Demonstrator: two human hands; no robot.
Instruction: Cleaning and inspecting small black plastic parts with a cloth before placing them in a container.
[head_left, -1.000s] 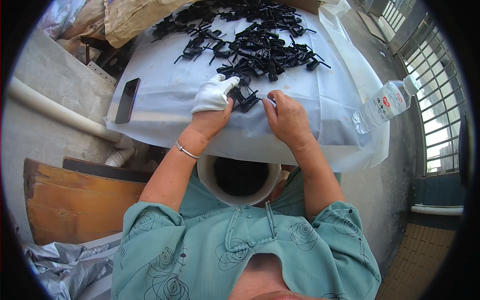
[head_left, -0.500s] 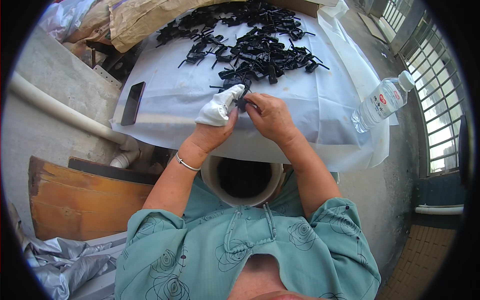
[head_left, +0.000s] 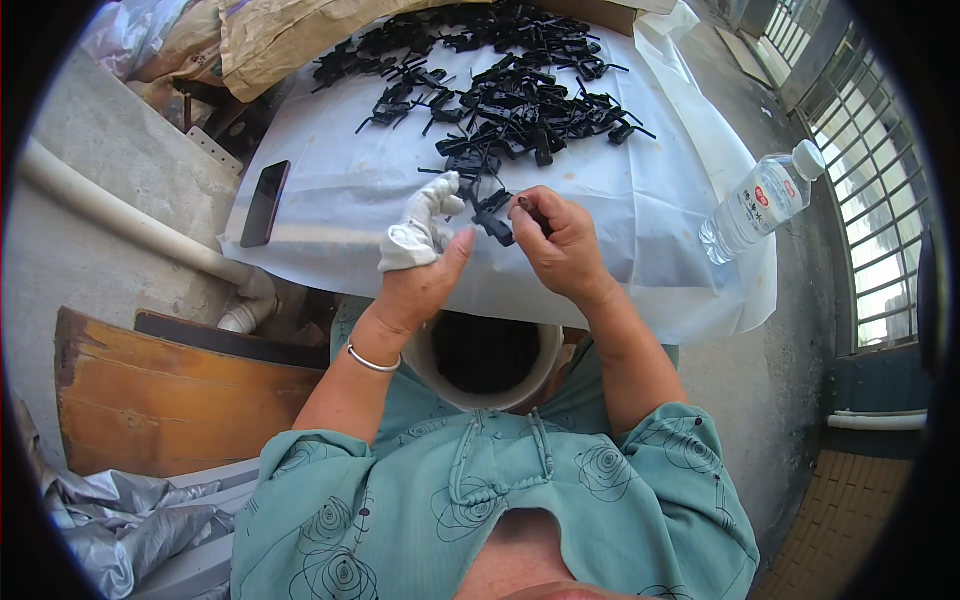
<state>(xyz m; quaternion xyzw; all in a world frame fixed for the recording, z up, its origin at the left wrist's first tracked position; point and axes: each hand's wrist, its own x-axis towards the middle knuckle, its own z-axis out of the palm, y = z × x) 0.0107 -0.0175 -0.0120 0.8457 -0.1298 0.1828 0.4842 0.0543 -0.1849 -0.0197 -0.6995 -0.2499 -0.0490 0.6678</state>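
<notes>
At the near side of the covered table, my left hand point(head_left: 425, 240) has white cloth over its fingers and a bare thumb. Those fingers are bent and parted from the thumb, with nothing seen between them. Just beyond the thumb is a small black plastic part point(head_left: 493, 226), in the gap between both hands. My right hand point(head_left: 557, 243) is closed in a pinch beside it. Something small and dark shows at its fingertips, too small to name. More black plastic parts point(head_left: 535, 115) with thin stems lie heaped farther back.
White sheeting point(head_left: 340, 215) covers the table. A phone point(head_left: 265, 204) lies at the left, a clear water bottle point(head_left: 758, 205) at the right edge. Below the table's front edge, between my legs, stands a pale bucket point(head_left: 548, 372) with dark contents. Brown paper point(head_left: 290, 45) sits at the far left.
My hands have drawn apart. The left moved back and left and its fingers opened; the right shifted slightly right. The black part between them now shows.
</notes>
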